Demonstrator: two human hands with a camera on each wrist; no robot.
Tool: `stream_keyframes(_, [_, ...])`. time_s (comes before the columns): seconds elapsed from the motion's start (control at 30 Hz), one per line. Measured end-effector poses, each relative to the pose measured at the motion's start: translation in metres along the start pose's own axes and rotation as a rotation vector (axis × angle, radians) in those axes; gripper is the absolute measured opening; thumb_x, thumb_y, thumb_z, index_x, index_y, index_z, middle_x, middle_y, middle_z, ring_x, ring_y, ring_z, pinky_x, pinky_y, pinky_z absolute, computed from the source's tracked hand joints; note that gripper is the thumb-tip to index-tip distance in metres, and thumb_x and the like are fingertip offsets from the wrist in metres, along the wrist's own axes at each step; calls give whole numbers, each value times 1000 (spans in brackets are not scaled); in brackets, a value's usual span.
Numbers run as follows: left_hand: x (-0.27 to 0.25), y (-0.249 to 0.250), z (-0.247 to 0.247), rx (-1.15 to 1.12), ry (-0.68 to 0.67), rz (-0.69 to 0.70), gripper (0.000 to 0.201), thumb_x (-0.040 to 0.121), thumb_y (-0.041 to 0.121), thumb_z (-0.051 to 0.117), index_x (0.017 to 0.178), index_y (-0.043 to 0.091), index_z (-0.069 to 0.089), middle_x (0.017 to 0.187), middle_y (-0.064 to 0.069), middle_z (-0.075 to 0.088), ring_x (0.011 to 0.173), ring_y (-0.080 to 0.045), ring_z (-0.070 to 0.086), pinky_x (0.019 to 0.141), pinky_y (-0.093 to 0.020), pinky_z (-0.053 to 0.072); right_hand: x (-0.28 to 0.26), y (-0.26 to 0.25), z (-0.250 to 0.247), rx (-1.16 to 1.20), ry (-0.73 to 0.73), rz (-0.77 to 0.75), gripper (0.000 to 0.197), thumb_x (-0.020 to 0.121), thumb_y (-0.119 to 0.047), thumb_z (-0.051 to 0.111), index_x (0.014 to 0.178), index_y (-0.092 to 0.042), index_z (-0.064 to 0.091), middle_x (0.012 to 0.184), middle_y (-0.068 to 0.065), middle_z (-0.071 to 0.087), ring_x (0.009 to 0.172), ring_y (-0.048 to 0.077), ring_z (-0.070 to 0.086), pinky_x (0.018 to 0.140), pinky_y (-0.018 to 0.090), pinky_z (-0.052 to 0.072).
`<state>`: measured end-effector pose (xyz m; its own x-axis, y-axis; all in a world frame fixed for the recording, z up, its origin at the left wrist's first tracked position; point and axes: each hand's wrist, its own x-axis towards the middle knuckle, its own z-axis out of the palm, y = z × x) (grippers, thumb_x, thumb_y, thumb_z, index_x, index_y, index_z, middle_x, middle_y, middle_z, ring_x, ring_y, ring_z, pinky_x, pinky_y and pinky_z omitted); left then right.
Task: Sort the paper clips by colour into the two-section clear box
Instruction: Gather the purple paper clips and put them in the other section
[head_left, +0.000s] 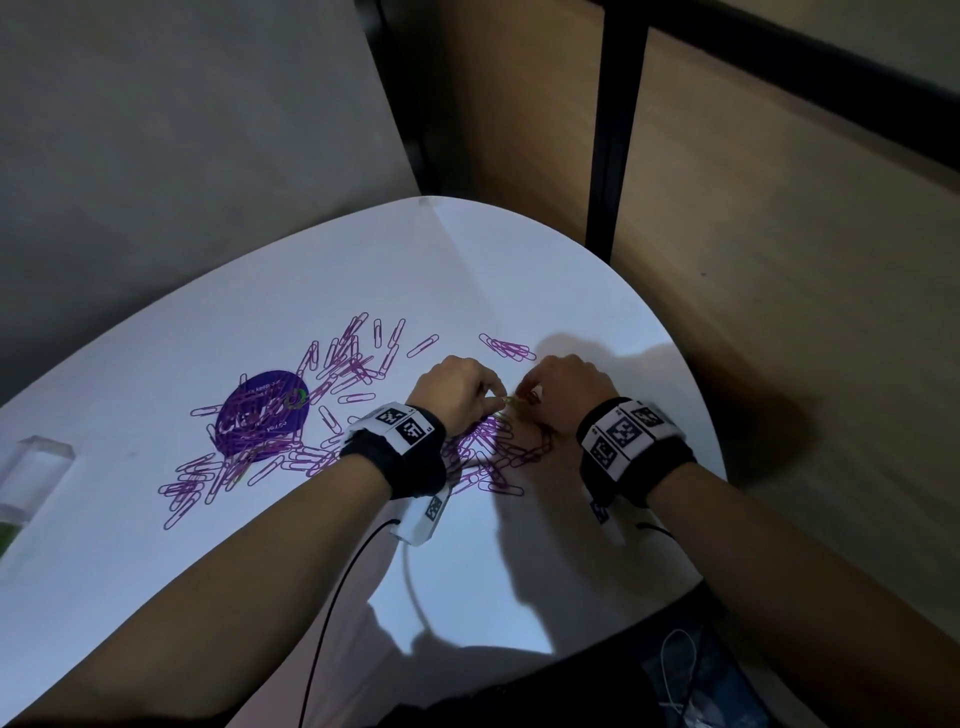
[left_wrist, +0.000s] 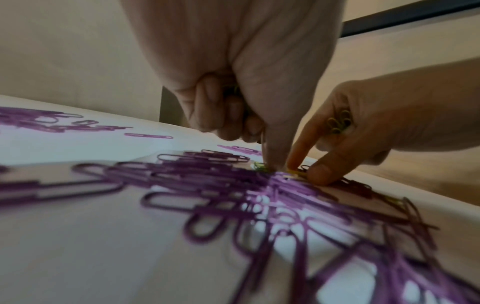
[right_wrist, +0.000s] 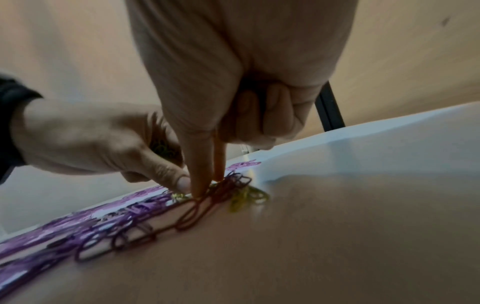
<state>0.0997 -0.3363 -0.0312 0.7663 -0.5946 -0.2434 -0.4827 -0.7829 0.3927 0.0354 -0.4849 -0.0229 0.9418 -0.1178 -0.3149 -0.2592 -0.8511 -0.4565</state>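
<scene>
Still loads of clips on the table, sorting is nowhere near done

White table (head_left: 519, 249) is covered in purple clips (head_left: 343, 358), over a purple sticker (head_left: 270, 387) too. Clear box (head_left: 31, 467) sits way off at the left edge, something green inside, hard to tell more. Left hand (head_left: 457, 395) and right hand (head_left: 563, 387) are both curled around stashed yellow clips (left_wrist: 339, 121), fingertips pinching more out of the pile.

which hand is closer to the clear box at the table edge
Left. The left hand is at the clip pile, on the clear box side; the right hand is just beyond it, farther away.
</scene>
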Motion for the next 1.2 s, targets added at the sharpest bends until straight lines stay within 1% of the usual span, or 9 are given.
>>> stream_keyframes(0.1, [1,1,-2,11,-69,-5,8,83,17,61,79,22,65,72,3,62,72,-21,60,71,-36,53,2,-7,2,-83,15,-45,20,86,-29,58,101,-26,71,109,5,66,100,29,63,81,34,47])
stream_keyframes(0.2, [0,0,-5,-70,-147,-19,6,84,15,58,80,18,61,72,5,60,71,-18,57,69,-32,50,2,-11,2,-94,6,-70,20,87,-27,57,102,-24,70,108,7,65,100,30,63,83,36,48])
stream_keyframes(0.37, [-12,-9,-13,-575,-125,-118,6,84,23,57,79,21,55,81,-11,61,66,-24,53,61,-32,42,4,-7,-10,359,-26,-84,11,81,-29,67,72,-24,72,60,-8,56,60,8,54,59,17,43])
stream_keyframes(0.47, [-17,-7,-15,-826,-100,-173,16,89,8,53,76,16,49,72,-14,45,53,-16,34,48,-25,24,8,-7,-14,508,-63,-144,25,81,-20,70,59,-31,63,60,-7,53,56,5,47,59,18,39])
stream_keyframes(0.57, [-18,-4,-15,-1086,-78,-229,21,91,2,50,75,15,45,61,-8,41,51,-11,27,46,-25,12,10,-9,-14,592,-110,-151,28,85,-12,65,62,-27,63,64,-4,58,58,3,52,57,11,40])
stream_keyframes(0.67, [-22,1,-16,-1331,-104,-251,16,94,-2,46,84,10,46,56,-3,43,43,-8,32,36,-17,21,8,-12,-15,776,-189,-83,21,90,-7,55,70,-11,59,53,-8,46,37,-3,41,42,7,32])
stream_keyframes(0.83, [-24,-1,-14,-1403,-147,-239,25,95,-6,38,112,2,54,72,-5,43,48,-5,38,41,-14,31,5,-19,-11,1067,-403,88,31,91,-8,37,61,-17,40,48,-5,32,40,7,23,40,17,17])
stream_keyframes(0.97, [-25,-2,-15,-1507,-147,-260,17,94,0,40,95,1,57,70,-5,44,47,-5,38,43,-15,29,3,-20,-13,1206,-472,156,26,89,-10,34,64,-16,36,45,-3,38,37,8,26,40,18,19])
stream_keyframes(1.2, [-25,7,-8,-1602,-158,-241,23,95,5,44,76,5,57,60,-3,44,42,-5,37,36,-13,30,3,-11,-14,1560,-360,162,19,79,-11,29,61,-14,34,58,3,42,50,15,33,46,23,19])
